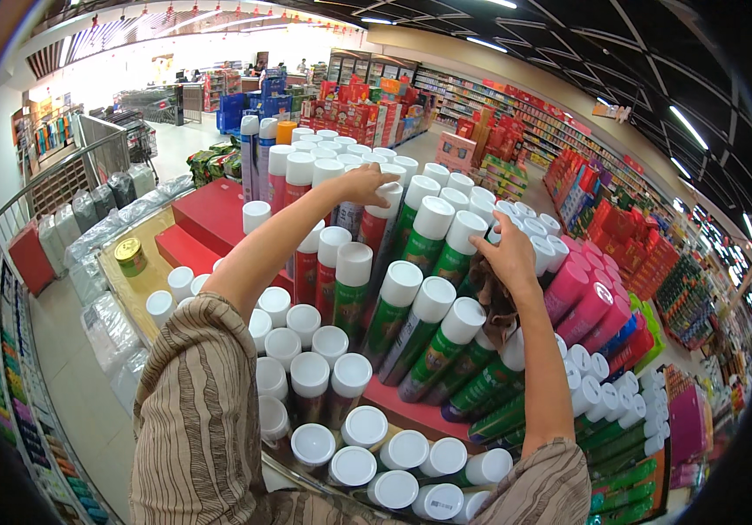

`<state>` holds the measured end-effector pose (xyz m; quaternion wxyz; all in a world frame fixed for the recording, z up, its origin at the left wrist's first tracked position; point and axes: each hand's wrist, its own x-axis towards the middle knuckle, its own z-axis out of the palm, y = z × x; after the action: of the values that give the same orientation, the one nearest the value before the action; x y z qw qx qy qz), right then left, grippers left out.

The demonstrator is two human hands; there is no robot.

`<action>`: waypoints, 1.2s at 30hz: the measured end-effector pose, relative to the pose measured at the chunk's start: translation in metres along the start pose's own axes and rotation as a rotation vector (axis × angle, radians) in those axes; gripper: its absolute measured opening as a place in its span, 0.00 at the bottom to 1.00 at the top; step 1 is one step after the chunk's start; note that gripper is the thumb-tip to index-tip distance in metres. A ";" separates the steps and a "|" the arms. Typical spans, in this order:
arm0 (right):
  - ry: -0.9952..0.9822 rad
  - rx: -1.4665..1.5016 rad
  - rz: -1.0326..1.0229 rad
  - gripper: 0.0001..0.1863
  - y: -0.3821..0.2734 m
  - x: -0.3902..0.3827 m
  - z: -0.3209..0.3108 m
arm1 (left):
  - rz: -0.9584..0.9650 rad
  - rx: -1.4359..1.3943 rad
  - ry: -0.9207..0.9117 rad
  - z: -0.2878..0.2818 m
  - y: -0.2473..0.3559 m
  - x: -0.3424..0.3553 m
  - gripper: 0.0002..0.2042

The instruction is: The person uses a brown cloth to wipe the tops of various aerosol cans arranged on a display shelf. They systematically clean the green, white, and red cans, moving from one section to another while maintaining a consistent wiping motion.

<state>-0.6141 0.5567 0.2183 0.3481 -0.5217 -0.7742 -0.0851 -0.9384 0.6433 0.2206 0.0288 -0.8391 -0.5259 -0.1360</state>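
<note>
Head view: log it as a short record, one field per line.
Left hand: fingers at a white cap, grip unclear
Right hand: beside a green can
Cloth: brown, below right hand's fingers, hold unclear
Pink cans: grouped right of right hand
Red steps: among the cans
Tin: yellow-green, left of red steps

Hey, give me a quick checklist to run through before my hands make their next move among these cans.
1. Left hand at a white-capped red can: ok, fingers at the cap.
2. Right hand near a white-capped green can: ok, fingers beside the cap.
3. Brown cloth secure: cannot tell; it hangs below the right hand, any grip hidden.
4. Free space around both cans: not ok, other cans crowd closely.
5. Yellow tin clear of both hands: ok, it sits off to the left.
</note>
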 end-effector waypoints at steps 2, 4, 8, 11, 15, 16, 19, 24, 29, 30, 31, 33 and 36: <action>-0.012 0.014 0.009 0.37 -0.003 -0.001 -0.002 | -0.033 0.017 -0.022 -0.003 0.002 -0.001 0.36; -0.037 0.036 0.028 0.36 -0.011 -0.004 -0.007 | -0.046 0.020 -0.039 -0.005 0.003 -0.003 0.37; -0.050 0.035 0.046 0.36 -0.013 -0.005 -0.008 | -0.053 -0.022 -0.019 -0.006 0.007 -0.006 0.36; -0.061 0.030 0.057 0.36 -0.013 -0.004 -0.005 | -0.082 -0.022 0.068 -0.001 0.009 -0.008 0.35; -0.079 0.041 0.053 0.36 -0.019 -0.001 0.000 | -0.033 0.012 0.187 0.005 0.000 -0.005 0.37; -0.073 0.033 0.053 0.36 -0.016 -0.002 0.001 | -0.050 0.022 0.205 0.005 0.006 -0.004 0.36; -0.071 0.022 0.058 0.35 -0.012 -0.002 0.004 | -0.103 0.041 0.262 0.008 0.023 -0.002 0.36; -0.061 0.036 0.046 0.35 -0.013 -0.002 0.005 | -0.227 0.045 0.290 0.008 0.037 0.000 0.36; -0.026 0.015 0.035 0.34 -0.006 -0.006 0.004 | -0.167 0.046 0.135 0.002 0.036 0.001 0.38; -0.027 0.017 0.037 0.34 -0.006 -0.006 0.003 | -0.088 0.030 0.071 0.001 0.029 0.000 0.39; -0.019 0.009 0.028 0.34 -0.005 -0.006 0.003 | -0.008 0.014 0.005 0.001 0.022 -0.001 0.41; -0.002 -0.005 0.011 0.35 -0.002 -0.005 0.004 | 0.028 -0.012 -0.027 0.003 0.012 -0.001 0.43; -0.002 0.008 0.048 0.34 -0.006 -0.007 -0.009 | -0.043 0.015 0.023 0.010 0.019 -0.003 0.42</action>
<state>-0.6136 0.5443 0.2222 0.3513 -0.5386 -0.7623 -0.0733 -0.9210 0.6342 0.2120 0.0383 -0.8259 -0.5443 -0.1420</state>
